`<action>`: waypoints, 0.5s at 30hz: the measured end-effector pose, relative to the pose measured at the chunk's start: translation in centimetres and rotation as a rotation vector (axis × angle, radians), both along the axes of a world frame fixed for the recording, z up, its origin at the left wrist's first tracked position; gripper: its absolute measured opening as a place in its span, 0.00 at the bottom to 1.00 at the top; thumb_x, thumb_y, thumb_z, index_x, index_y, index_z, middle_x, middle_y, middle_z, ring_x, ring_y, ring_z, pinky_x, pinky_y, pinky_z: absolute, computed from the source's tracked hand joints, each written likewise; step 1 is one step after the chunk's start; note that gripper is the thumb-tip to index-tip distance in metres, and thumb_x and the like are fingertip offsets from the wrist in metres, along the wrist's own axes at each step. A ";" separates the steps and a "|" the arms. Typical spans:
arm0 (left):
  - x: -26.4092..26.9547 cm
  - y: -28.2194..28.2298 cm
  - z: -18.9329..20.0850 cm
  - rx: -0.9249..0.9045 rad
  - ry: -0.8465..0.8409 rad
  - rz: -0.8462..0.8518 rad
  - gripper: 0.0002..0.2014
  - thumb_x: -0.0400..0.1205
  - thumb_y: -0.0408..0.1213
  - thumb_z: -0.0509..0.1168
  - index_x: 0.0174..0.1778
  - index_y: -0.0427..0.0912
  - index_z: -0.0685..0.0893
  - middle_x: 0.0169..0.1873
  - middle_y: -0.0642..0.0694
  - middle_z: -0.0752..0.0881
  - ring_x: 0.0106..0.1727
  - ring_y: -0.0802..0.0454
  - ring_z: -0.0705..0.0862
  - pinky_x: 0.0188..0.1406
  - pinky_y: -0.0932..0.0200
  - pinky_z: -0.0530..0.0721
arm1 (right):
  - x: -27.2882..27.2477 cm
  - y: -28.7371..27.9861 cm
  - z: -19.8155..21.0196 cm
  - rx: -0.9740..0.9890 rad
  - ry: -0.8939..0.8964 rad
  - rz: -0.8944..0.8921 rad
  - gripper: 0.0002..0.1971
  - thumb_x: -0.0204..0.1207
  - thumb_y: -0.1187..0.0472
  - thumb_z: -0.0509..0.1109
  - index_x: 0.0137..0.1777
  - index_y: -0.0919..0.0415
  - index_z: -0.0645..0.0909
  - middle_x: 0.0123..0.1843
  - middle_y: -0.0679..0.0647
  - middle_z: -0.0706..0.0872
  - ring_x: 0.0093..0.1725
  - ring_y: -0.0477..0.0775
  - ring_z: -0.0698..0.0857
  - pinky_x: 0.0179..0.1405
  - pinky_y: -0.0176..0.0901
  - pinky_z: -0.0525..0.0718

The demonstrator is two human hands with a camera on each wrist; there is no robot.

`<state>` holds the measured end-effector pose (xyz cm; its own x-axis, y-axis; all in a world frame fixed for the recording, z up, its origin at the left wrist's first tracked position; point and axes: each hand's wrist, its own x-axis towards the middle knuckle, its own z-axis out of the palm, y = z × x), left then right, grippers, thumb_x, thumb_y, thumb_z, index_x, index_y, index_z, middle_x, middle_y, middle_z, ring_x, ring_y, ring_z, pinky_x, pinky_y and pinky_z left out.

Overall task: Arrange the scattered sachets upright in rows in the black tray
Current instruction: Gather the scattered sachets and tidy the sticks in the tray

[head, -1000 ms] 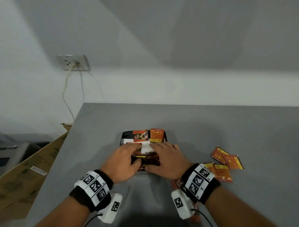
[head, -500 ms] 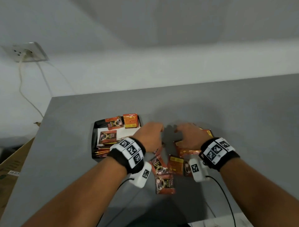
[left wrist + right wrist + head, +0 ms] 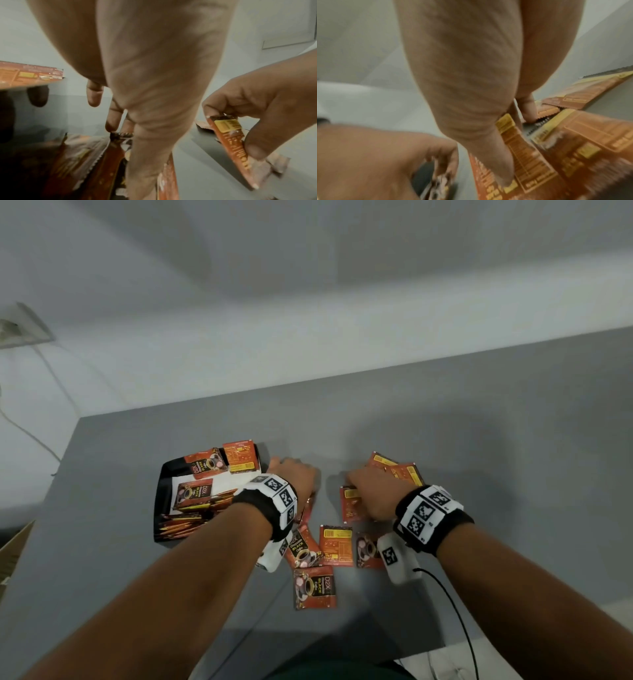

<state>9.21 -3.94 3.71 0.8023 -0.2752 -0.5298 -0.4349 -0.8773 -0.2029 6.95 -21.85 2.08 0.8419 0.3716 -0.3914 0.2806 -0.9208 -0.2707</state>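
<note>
Black tray (image 3: 161, 498) sits on the grey table, left of the loose pile, holding orange-red sachets: two (image 3: 224, 462) propped upright at its far end, one (image 3: 192, 494) flat face-up, more (image 3: 185, 520) stacked on edge along its near side. Scattered sachets (image 3: 335, 545) lie flat just right of it; one sachet (image 3: 229, 136) is pinched upright.

A grey table (image 3: 479, 422) is set against a plain white wall (image 3: 308, 302); a wall socket (image 3: 20, 328) w/ a white cable (image 3: 24, 426) plugged in is seen at upper left. A cardboard box (image 3: 13, 546) is glimpsed by the table's left edge. Soft, even light
</note>
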 end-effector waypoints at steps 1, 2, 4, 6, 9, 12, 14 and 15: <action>0.0 0.0 0.5 -0.017 0.009 0.004 0.18 0.75 0.43 0.78 0.57 0.46 0.82 0.57 0.45 0.86 0.62 0.42 0.83 0.66 0.46 0.75 | 0.4 -0.6 0.3 0.083 0.042 -0.052 0.12 0.79 0.66 0.67 0.61 0.54 0.79 0.57 0.53 0.85 0.61 0.59 0.84 0.56 0.47 0.81; 0.1 0.0 0.8 -0.038 0.025 0.024 0.11 0.77 0.42 0.76 0.51 0.45 0.83 0.54 0.45 0.88 0.59 0.42 0.85 0.62 0.49 0.78 | 0.8 -1.2 0.8 0.172 0.055 -0.112 0.12 0.79 0.65 0.67 0.60 0.54 0.78 0.54 0.52 0.86 0.57 0.58 0.86 0.52 0.46 0.80; 0.6 0.2 0.9 -0.092 0.082 0.093 0.07 0.80 0.40 0.72 0.42 0.42 0.81 0.45 0.43 0.87 0.54 0.41 0.87 0.54 0.51 0.83 | 1.9 -2.8 1.9 0.315 0.046 -0.236 0.13 0.79 0.62 0.71 0.61 0.53 0.76 0.50 0.52 0.86 0.48 0.55 0.86 0.43 0.44 0.80; 1.6 0.4 0.7 -0.138 0.142 0.150 0.09 0.83 0.40 0.68 0.43 0.37 0.83 0.40 0.43 0.85 0.49 0.41 0.87 0.51 0.50 0.85 | 3.0 -4.6 2.5 0.366 0.021 -0.331 0.13 0.80 0.62 0.71 0.62 0.52 0.76 0.49 0.49 0.85 0.45 0.51 0.84 0.37 0.39 0.77; 2.8 0.6 0.5 -0.117 0.144 0.147 0.15 0.84 0.40 0.67 0.62 0.36 0.82 0.55 0.41 0.87 0.49 0.44 0.82 0.49 0.53 0.82 | 3.9 -6.5 3.0 0.263 0.005 -0.381 0.08 0.80 0.64 0.65 0.51 0.49 0.81 0.49 0.47 0.84 0.48 0.53 0.84 0.34 0.38 0.74; 3.6 1.4 -0.9 0.035 0.086 0.101 0.18 0.77 0.44 0.71 0.62 0.48 0.82 0.56 0.49 0.87 0.54 0.43 0.87 0.44 0.55 0.81 | 3.7 -6.8 3.2 0.067 0.018 -0.305 0.10 0.76 0.69 0.64 0.41 0.53 0.80 0.41 0.49 0.84 0.46 0.58 0.84 0.32 0.38 0.71; 4.7 1.8 -3.5 0.124 0.101 0.125 0.25 0.64 0.52 0.74 0.58 0.56 0.82 0.55 0.53 0.88 0.53 0.43 0.89 0.48 0.50 0.84 | 3.3 -6.7 2.8 -0.014 0.022 -0.306 0.07 0.75 0.68 0.68 0.50 0.58 0.82 0.46 0.55 0.86 0.47 0.59 0.84 0.37 0.40 0.74; 5.5 1.9 -5.6 0.123 0.114 0.137 0.28 0.62 0.53 0.74 0.60 0.58 0.82 0.56 0.54 0.88 0.54 0.43 0.89 0.49 0.45 0.85 | 3.2 -6.7 2.4 -0.030 0.029 -0.322 0.10 0.74 0.66 0.70 0.54 0.59 0.81 0.49 0.55 0.86 0.48 0.59 0.83 0.39 0.41 0.75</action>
<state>14.68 -2.07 -1.87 0.7607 -0.0952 -0.6421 -0.3393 -0.9017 -0.2682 10.13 -28.56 4.50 0.9024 0.0762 -0.4240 -0.0336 -0.9688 -0.2457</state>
